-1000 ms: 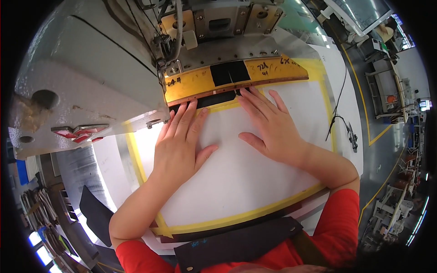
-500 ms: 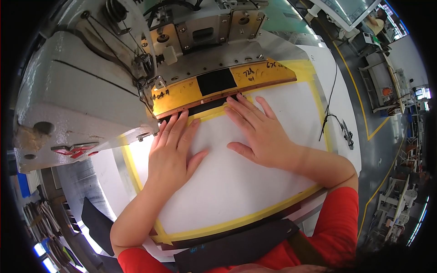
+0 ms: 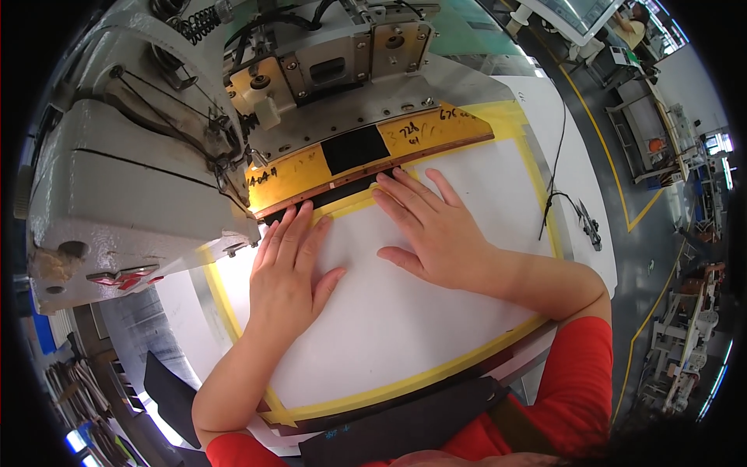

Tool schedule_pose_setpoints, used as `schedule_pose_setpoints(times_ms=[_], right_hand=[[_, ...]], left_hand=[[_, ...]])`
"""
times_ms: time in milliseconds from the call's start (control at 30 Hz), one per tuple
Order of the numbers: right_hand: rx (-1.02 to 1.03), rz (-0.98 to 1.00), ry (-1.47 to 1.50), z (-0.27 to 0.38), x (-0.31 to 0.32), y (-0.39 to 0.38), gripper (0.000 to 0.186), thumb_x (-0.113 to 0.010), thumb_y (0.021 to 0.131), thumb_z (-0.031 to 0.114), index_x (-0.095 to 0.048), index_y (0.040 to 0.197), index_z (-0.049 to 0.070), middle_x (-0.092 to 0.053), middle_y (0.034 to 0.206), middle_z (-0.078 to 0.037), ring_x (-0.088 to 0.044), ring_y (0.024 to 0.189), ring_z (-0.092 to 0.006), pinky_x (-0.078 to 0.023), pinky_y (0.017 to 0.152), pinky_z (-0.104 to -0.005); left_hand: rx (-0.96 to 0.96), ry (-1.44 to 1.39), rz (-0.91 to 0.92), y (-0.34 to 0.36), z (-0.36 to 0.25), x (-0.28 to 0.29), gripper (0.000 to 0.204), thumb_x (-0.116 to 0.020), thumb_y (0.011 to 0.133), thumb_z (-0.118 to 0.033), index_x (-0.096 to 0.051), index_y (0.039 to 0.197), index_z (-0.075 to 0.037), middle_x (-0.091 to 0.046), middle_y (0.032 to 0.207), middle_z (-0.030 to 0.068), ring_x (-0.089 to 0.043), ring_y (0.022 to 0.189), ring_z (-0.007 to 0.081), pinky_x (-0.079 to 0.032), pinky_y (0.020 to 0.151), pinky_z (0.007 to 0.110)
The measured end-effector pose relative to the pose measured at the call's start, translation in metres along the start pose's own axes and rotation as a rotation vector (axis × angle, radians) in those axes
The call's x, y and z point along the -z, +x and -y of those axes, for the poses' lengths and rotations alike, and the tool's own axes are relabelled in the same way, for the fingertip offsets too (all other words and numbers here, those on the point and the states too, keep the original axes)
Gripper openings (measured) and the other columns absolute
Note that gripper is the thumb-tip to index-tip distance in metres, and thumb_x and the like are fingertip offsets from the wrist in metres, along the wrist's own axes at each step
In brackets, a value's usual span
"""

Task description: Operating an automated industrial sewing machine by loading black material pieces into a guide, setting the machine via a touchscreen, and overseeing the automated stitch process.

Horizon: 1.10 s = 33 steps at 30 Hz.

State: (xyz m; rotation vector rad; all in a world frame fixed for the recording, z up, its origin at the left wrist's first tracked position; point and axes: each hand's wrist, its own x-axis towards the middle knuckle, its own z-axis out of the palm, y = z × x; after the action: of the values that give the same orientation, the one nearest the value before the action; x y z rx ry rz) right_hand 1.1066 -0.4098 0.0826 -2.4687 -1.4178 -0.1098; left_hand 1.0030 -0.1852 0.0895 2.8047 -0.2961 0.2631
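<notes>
My left hand (image 3: 284,284) lies flat, fingers stretched, on a white board (image 3: 389,335) edged with yellow tape. Its fingertips touch the left part of a narrow dark strip (image 3: 352,193) along the edge of a yellow clamp plate (image 3: 416,134). Farther right, my right hand (image 3: 440,233) also rests palm down with fingers spread, its fingertips at the right part of the same strip. Neither hand grips anything. The plate carries a black patch (image 3: 354,150) and handwriting. How far the strip reaches under the plate is hidden.
A grey sewing machine head (image 3: 148,210) stands close on the left, its lit needle area beside my left fingers. A metal bracket (image 3: 327,70) rises behind the plate. Small scissors (image 3: 590,226) and a cord lie on the right. Dark panels (image 3: 405,432) lie near my body.
The whole view has shifted slightly, with the machine and plate appearing a little farther left. Both hands stay flat at the strip, with hardly any movement of their own.
</notes>
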Motion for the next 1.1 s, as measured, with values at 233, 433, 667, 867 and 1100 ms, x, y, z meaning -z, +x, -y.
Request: schedule_pose_setpoints(times_ms=[233, 433, 667, 867, 1100], right_hand=[[0.051, 0.011, -0.046, 0.000, 0.002, 0.001, 0.064, -0.056, 0.091, 0.044, -0.046, 0.134, -0.003, -0.044, 0.142, -0.019, -0.039, 0.134, -0.0332, -0.021, 0.112, -0.0522], [0.009, -0.010, -0.082, 0.001, 0.001, 0.000, 0.066, -0.062, 0.087, 0.041, -0.046, 0.134, -0.002, -0.043, 0.142, -0.017, -0.040, 0.135, -0.0311, -0.021, 0.111, -0.0532], [0.012, -0.007, -0.105, 0.003, 0.003, 0.001, 0.066, -0.063, 0.087, 0.040, -0.046, 0.134, -0.002, -0.043, 0.143, -0.017, -0.040, 0.134, -0.0304, -0.022, 0.111, -0.0531], [-0.016, 0.004, -0.111, 0.002, 0.005, -0.002, 0.066, -0.063, 0.086, 0.039, -0.046, 0.134, -0.003, -0.043, 0.142, -0.017, -0.041, 0.133, -0.0305, -0.023, 0.111, -0.0526], [0.017, -0.016, -0.048, 0.004, -0.004, -0.001, 0.066, -0.063, 0.086, 0.039, -0.046, 0.133, -0.004, -0.040, 0.141, -0.019, -0.040, 0.132, -0.0352, -0.029, 0.109, -0.0489]], left_hand=[[-0.021, 0.025, -0.027, -0.001, -0.001, 0.000, 0.059, -0.070, 0.081, -0.035, -0.054, 0.129, -0.005, -0.047, 0.140, 0.0192, -0.048, 0.127, 0.0370, -0.039, 0.105, 0.048], [-0.006, 0.058, -0.077, -0.003, -0.007, -0.003, 0.058, -0.069, 0.082, -0.039, -0.057, 0.126, -0.004, -0.048, 0.137, 0.0230, -0.050, 0.123, 0.0411, -0.044, 0.095, 0.046], [0.015, 0.051, -0.080, -0.004, -0.006, -0.005, 0.057, -0.067, 0.084, -0.041, -0.057, 0.126, -0.004, -0.048, 0.137, 0.0220, -0.050, 0.123, 0.0389, -0.043, 0.097, 0.046], [-0.005, 0.044, -0.070, -0.002, -0.008, -0.005, 0.057, -0.067, 0.083, -0.041, -0.056, 0.127, -0.006, -0.047, 0.138, 0.0198, -0.050, 0.123, 0.0372, -0.042, 0.096, 0.046], [0.050, 0.152, -0.047, -0.008, -0.009, -0.006, 0.061, -0.069, 0.081, -0.037, -0.053, 0.133, -0.010, -0.044, 0.141, 0.0141, -0.046, 0.126, 0.0337, -0.035, 0.102, 0.046]])
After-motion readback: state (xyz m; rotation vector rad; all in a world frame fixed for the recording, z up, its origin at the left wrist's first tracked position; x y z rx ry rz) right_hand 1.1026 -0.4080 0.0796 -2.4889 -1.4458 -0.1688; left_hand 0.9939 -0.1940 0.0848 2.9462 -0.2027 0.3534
